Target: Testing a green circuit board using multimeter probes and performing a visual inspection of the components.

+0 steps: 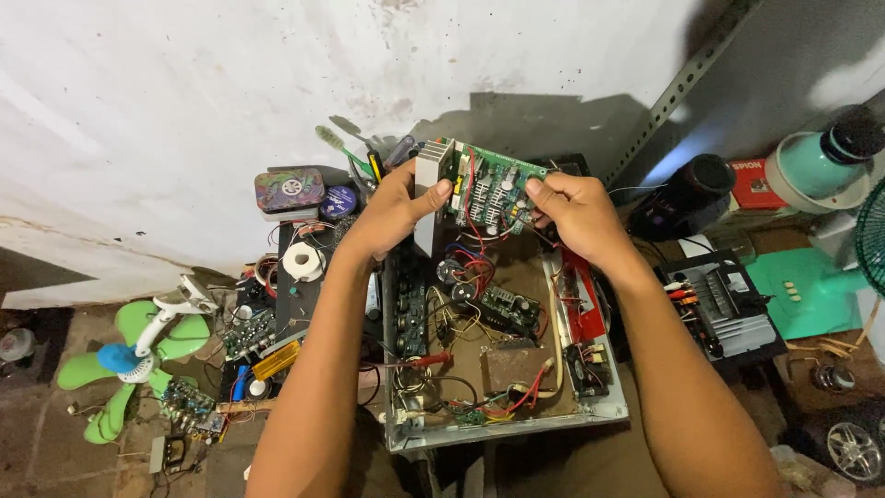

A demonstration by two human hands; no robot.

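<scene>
While the open metal chassis (590,406) fills the lower centre, your left hand (392,212) and right hand (576,207) pinch the green circuit board (489,189) by its ends, upper centre, near the wall (184,92).

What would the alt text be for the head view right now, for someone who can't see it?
Both bare hands, left hand and right hand, hold a green circuit board with an attached heat sink, tilted above an open metal chassis full of wires and smaller boards. Around it lie a solder spool, a green fan and a black amplifier unit.
</scene>
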